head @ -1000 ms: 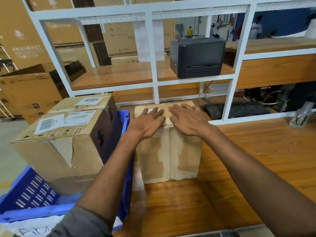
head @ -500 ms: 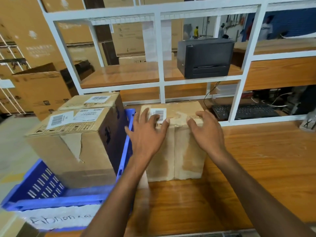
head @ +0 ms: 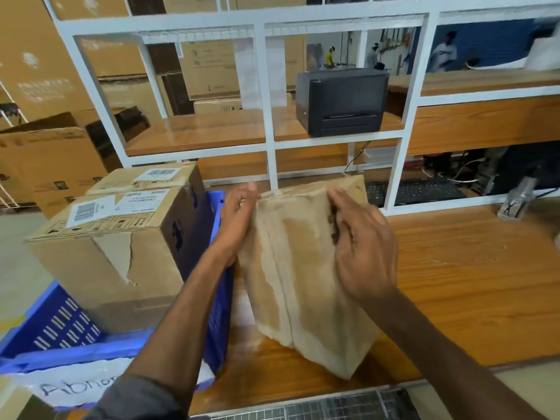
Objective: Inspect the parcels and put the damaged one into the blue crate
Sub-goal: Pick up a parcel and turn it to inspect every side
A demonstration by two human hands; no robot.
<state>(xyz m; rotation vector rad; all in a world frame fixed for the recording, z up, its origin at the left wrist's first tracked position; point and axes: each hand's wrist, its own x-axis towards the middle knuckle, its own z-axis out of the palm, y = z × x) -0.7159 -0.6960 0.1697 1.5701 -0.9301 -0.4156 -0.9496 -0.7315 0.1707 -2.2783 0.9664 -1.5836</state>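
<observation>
Stained parcel [head: 303, 268] is held tilted just right of the blue crate [head: 218, 313], long axis near upright, top tipped slightly crateward. Left hand [head: 239, 219] is wrapped round the crate-side edge, right hand [head: 360, 247] round the far edge (both gripping). The crate lies leftward of both hands; the left hand is judged nearer.

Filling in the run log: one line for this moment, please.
parcel: tilted | left hand: grips left edge | right hand: grips right edge | blue crate: torn box inside
</observation>
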